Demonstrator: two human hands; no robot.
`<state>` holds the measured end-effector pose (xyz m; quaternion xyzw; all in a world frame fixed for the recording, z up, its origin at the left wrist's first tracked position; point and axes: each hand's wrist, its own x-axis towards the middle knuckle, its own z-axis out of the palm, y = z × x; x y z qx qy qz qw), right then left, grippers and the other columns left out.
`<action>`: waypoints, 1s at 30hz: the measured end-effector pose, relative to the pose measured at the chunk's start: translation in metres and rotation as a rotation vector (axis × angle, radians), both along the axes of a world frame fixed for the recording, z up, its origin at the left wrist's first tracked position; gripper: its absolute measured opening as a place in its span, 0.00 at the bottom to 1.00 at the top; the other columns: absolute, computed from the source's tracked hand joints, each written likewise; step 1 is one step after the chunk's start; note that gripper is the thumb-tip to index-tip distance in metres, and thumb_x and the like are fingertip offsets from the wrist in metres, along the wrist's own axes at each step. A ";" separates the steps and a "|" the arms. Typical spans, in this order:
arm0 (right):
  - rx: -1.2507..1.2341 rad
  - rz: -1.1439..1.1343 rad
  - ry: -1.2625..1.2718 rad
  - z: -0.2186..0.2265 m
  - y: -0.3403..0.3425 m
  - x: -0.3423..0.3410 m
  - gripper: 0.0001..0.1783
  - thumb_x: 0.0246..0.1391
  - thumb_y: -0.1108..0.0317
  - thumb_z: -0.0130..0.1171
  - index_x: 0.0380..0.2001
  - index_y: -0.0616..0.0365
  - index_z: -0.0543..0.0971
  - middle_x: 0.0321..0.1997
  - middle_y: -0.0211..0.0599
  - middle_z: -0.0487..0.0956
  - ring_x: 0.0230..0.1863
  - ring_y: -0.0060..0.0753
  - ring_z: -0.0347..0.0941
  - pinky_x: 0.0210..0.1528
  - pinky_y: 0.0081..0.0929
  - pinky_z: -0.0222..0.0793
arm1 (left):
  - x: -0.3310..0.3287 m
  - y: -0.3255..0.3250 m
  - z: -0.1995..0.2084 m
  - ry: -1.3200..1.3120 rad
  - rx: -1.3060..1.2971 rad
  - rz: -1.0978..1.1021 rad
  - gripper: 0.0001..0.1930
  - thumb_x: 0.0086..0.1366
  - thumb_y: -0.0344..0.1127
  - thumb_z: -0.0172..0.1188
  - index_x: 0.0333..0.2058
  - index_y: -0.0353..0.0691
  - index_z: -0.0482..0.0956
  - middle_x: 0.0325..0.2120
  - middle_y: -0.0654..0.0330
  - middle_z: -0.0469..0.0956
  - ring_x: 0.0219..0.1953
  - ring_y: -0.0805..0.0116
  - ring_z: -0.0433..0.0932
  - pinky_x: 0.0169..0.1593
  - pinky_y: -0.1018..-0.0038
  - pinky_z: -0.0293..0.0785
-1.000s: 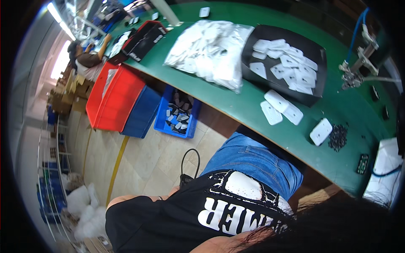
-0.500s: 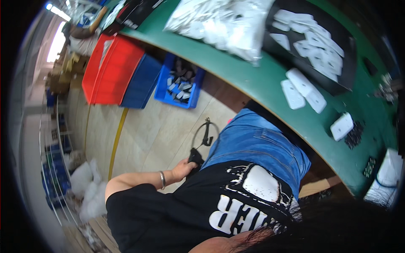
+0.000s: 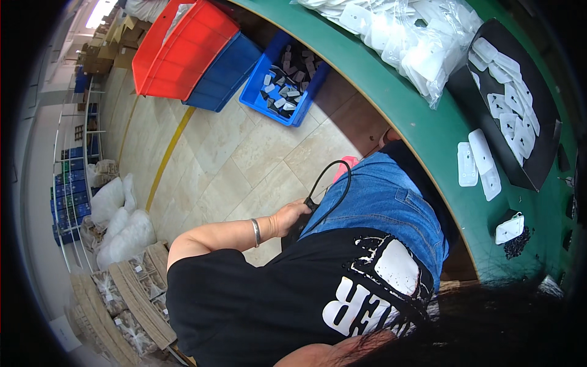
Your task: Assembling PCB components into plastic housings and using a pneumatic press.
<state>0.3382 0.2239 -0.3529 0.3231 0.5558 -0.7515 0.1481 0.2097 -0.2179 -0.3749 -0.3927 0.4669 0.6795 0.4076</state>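
Note:
My left hand (image 3: 290,217), with a silver bracelet above the wrist, reaches out beside my hip. Its fingers are wrapped round a black object (image 3: 293,233), partly hidden by the hand and my shirt, so its kind is unclear. A black cable (image 3: 350,180) loops up from it and lies across my jeans. No part of my right hand shows. To the right, on the green table (image 3: 422,144), lie two white plastic covers (image 3: 484,165) side by side. Another white piece (image 3: 510,229) rests by a small heap of black parts (image 3: 518,244).
A black tray (image 3: 538,174) holds several white pieces, beside a clear bag (image 3: 422,55) of more. On the floor stand red (image 3: 183,49) and blue (image 3: 223,73) bins and a blue crate (image 3: 260,104) of small parts. Packed cartons (image 3: 131,287) and white bags (image 3: 125,229) line the left.
The view has shifted, so the bins and crate sit higher and the tray further right. The cable, hanging beyond my hand before, now loops back over my jeans. My left hand still grips the black object.

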 end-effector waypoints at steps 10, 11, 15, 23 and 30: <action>0.040 -0.026 -0.056 0.000 -0.002 0.000 0.13 0.51 0.63 0.54 0.32 0.63 0.70 0.29 0.33 0.73 0.31 0.21 0.66 0.37 0.19 0.62 | -0.021 0.020 -0.011 -0.472 -0.071 0.220 0.28 0.61 0.57 0.42 0.41 0.36 0.71 0.30 0.51 0.77 0.34 0.60 0.75 0.41 0.62 0.71; 0.044 -0.026 -0.060 0.000 -0.001 0.000 0.13 0.51 0.63 0.54 0.32 0.63 0.70 0.29 0.33 0.73 0.31 0.21 0.66 0.37 0.19 0.62 | -0.026 0.018 -0.008 -0.502 0.045 0.178 0.25 0.60 0.55 0.46 0.38 0.36 0.73 0.29 0.52 0.77 0.32 0.61 0.76 0.40 0.63 0.71; 0.053 -0.028 -0.074 -0.001 -0.001 -0.005 0.13 0.51 0.63 0.54 0.32 0.63 0.70 0.29 0.33 0.73 0.31 0.21 0.66 0.37 0.19 0.62 | -0.017 0.010 -0.030 -0.398 0.135 0.077 0.15 0.57 0.45 0.55 0.31 0.38 0.77 0.25 0.59 0.77 0.29 0.68 0.76 0.35 0.72 0.72; 0.082 -0.056 -0.082 0.004 -0.004 -0.017 0.12 0.52 0.63 0.53 0.31 0.63 0.70 0.29 0.33 0.73 0.31 0.21 0.66 0.37 0.19 0.62 | -0.080 0.048 0.023 0.460 0.086 0.035 0.08 0.61 0.37 0.50 0.35 0.40 0.72 0.18 0.70 0.67 0.22 0.80 0.64 0.28 0.83 0.62; 0.142 -0.203 -0.051 0.013 -0.007 -0.013 0.12 0.52 0.63 0.53 0.31 0.63 0.70 0.29 0.33 0.72 0.31 0.21 0.66 0.37 0.18 0.62 | -0.106 0.081 0.074 1.026 -0.068 -0.787 0.17 0.53 0.23 0.57 0.42 0.39 0.67 0.23 0.70 0.63 0.27 0.80 0.64 0.35 0.81 0.63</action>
